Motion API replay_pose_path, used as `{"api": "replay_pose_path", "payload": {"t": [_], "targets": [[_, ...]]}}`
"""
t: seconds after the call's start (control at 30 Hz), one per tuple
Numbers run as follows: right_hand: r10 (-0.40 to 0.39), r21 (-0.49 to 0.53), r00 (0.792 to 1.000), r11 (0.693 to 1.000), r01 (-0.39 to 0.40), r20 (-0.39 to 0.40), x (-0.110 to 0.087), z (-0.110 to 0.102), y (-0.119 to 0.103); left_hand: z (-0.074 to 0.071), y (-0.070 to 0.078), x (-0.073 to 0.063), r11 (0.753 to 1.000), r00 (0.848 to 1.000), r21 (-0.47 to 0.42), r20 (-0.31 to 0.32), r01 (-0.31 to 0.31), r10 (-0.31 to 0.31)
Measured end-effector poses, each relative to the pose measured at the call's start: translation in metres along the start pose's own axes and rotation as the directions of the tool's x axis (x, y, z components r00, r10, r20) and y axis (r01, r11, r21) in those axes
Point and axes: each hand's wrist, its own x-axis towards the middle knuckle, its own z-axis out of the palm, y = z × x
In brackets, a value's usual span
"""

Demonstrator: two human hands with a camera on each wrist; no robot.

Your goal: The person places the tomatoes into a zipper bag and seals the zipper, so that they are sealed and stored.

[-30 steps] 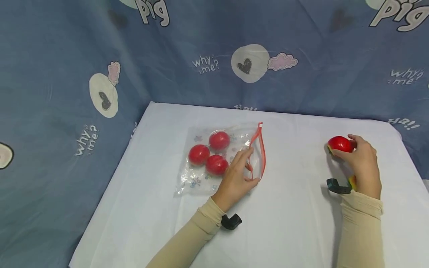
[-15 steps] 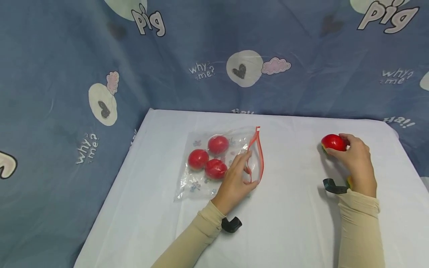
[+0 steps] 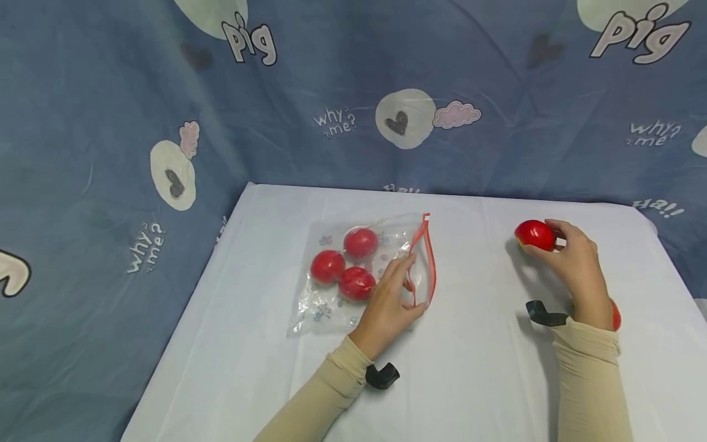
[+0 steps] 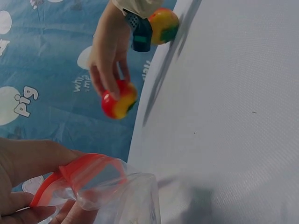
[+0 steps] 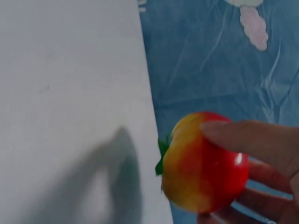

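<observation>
My left hand (image 3: 385,304) holds the mouth of a clear zip bag (image 3: 320,310) with a red rim, which lies on the table. Three round red fruits (image 3: 327,267) are inside the bag. In the left wrist view the red rim (image 4: 91,163) stands apart between thumb and fingers. Over the table's right side, my right hand (image 3: 580,270) grips a red-and-yellow toy fruit (image 5: 201,168) with green leaves. Thumb and fingers sit on its red side, and it hangs above its shadow. Another such fruit (image 4: 164,24) is on the table, mostly hidden behind my right wrist.
White cloth covers the table (image 3: 469,368). A blue printed curtain (image 3: 276,123) hangs along its back and left edges. Black devices (image 3: 382,376) are strapped at both wrists.
My right hand has carried the toy fruit a little to the left, and more of the fruit behind the wrist shows. The left hand stays at the bag. The head view has tilted slightly.
</observation>
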Motion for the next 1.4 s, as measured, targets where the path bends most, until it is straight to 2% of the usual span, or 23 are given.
{"api": "replay_pose_path", "payload": {"t": [0.13,0.27,0.43,0.57,0.67,0.87,0.97,1.23,1.4], "targets": [[-0.119,0.068,0.993,0.991,0.119,0.010,-0.003,0.007,-0.009,0.000,0.000,0.001,1.000,1.000,-0.005,0.016,0.003,-0.003],[-0.226,0.170,0.973,0.962,0.215,0.052,-0.008,0.015,-0.027,-0.001,0.000,0.004,1.000,1.000,-0.003,0.023,-0.011,0.011],[-0.307,0.262,0.944,0.927,0.269,0.119,-0.011,0.028,-0.050,-0.002,0.001,0.004,1.000,1.000,0.002,0.016,-0.003,0.003],[-0.360,0.246,0.921,0.915,0.318,0.149,-0.013,0.041,-0.061,-0.001,0.001,0.003,1.000,1.000,0.003,0.015,0.002,-0.002],[-0.417,0.224,0.895,0.898,0.378,0.161,-0.013,0.052,-0.068,0.000,0.001,0.001,1.000,1.000,0.005,0.014,0.000,0.000],[-0.538,0.221,0.821,0.839,0.497,0.193,-0.019,0.069,-0.087,0.002,0.003,0.000,0.999,1.000,0.036,0.019,-0.004,0.003],[-0.562,0.231,0.801,0.823,0.519,0.206,-0.021,0.076,-0.093,0.002,0.003,0.000,0.999,1.000,0.049,0.017,-0.010,0.009],[-0.561,0.223,0.795,0.826,0.518,0.230,-0.024,0.095,-0.093,0.003,0.003,0.000,0.998,0.999,0.060,0.015,-0.033,0.032],[-0.587,0.213,0.772,0.809,0.548,0.243,-0.027,0.106,-0.092,0.005,0.004,-0.001,0.998,0.999,0.053,0.025,-0.038,0.037]]}}
